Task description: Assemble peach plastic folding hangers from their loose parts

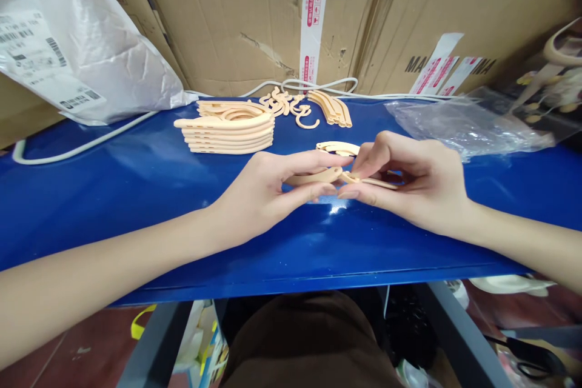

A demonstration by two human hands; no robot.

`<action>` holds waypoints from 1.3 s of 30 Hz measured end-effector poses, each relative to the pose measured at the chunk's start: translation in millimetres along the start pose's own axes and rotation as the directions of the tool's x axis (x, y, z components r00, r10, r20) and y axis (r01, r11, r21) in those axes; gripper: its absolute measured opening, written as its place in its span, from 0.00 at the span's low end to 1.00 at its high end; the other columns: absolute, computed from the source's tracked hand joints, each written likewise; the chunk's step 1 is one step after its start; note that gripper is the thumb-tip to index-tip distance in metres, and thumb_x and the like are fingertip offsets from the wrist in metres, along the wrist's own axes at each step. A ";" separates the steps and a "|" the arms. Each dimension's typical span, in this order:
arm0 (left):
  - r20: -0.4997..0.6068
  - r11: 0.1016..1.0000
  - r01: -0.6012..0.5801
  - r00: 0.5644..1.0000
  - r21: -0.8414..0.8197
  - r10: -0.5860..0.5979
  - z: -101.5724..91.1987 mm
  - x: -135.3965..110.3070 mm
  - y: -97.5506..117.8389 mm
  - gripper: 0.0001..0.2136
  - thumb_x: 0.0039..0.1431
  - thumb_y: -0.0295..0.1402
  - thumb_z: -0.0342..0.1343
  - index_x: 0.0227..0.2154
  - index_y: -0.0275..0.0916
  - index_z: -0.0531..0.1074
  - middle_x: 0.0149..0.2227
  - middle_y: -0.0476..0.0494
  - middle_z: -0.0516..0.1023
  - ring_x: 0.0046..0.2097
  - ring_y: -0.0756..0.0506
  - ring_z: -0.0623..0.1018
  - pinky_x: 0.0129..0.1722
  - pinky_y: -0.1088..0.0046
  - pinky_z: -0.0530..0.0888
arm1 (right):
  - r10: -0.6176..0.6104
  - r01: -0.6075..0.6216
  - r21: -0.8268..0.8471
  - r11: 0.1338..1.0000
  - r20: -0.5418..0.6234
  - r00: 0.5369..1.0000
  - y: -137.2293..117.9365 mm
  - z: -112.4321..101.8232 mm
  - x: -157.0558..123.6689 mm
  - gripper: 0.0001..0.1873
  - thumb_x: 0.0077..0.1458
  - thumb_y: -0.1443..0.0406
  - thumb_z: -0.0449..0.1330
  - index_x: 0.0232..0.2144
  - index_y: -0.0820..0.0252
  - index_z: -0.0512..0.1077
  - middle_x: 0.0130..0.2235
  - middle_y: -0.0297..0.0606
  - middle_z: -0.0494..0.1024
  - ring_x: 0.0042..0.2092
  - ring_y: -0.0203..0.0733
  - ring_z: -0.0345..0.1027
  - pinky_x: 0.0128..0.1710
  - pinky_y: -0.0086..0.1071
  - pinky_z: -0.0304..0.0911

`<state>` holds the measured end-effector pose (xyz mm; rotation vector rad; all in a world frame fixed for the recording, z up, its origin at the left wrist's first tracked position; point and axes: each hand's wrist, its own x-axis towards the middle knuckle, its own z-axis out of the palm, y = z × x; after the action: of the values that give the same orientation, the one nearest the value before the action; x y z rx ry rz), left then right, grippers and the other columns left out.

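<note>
My left hand is closed on a curved beige plastic hanger arm, thumb below and fingers above. A second, thinner beige hanger piece is pinched in my right hand. The ends of the two pieces meet between my fingertips; whether they are joined I cannot tell. Just behind my hands lies another beige hanger part on the table, partly covered by my right fingers. Farther back on the left is a neat stack of curved beige hanger arms.
Loose beige hooks and a small pile of curved strips lie at the back of the blue table. A clear plastic bag is at right, a white parcel bag at left. Cardboard boxes and a white cable border the back.
</note>
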<state>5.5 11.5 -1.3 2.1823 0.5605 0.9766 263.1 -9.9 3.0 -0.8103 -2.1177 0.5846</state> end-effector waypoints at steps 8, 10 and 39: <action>-0.046 1.000 0.008 0.999 0.014 -0.007 0.6 -1.7 0.3 0.14 0.71 0.29 0.71 0.57 0.43 0.89 0.56 0.52 0.92 0.57 0.48 0.91 0.62 0.83 0.83 | 0.065 -0.054 0.093 0.994 -0.120 0.991 -3.3 1.8 3.3 0.28 0.57 0.39 0.79 0.31 0.52 0.76 0.25 0.28 0.72 0.26 0.36 0.57 0.25 0.36 0.51; -0.038 1.000 0.017 0.999 0.007 -0.017 0.5 -1.7 0.0 0.14 0.71 0.30 0.71 0.57 0.42 0.89 0.57 0.50 0.91 0.60 0.47 0.90 0.64 0.82 0.82 | 0.095 -0.082 0.129 0.988 -0.098 0.991 -1.6 2.1 4.2 0.28 0.55 0.38 0.79 0.31 0.52 0.77 0.26 0.29 0.75 0.26 0.35 0.58 0.25 0.36 0.51; 0.013 0.963 0.133 0.991 -0.235 -0.133 3.6 1.2 8.5 0.11 0.67 0.26 0.73 0.50 0.40 0.85 0.41 0.58 0.94 0.45 0.52 0.93 0.50 0.88 0.85 | 0.249 -0.264 0.517 0.814 0.100 0.963 -1.4 1.7 18.1 0.25 0.48 0.54 0.88 0.27 0.58 0.77 0.29 0.30 0.83 0.29 0.31 0.74 0.28 0.26 0.70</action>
<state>10.0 4.9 3.7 1.9082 0.5550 0.9243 252.4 1.7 12.0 -0.7684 -1.7407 1.2647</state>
